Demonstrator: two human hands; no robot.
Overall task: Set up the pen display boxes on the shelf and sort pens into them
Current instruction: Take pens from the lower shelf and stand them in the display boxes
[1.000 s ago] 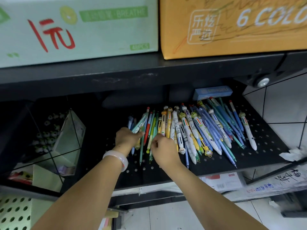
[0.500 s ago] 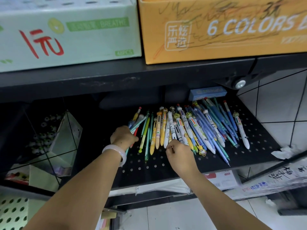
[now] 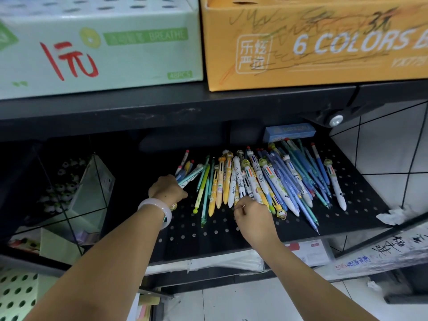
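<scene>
The loose pens lie fanned across the black perforated shelf, and I have my left hand clenched around a small bundle of blue and teal pens at the pile's left edge. My right hand curls at the near ends of the white and yellow pens (whether it actually pinches one I cannot tell). Above stand a green box and an orange box; a small blue box sits behind the pile.

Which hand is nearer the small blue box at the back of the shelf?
Right. The right hand sits at the pens' near ends, below and left of the blue box. The left hand grips a pen bundle farther left.
</scene>
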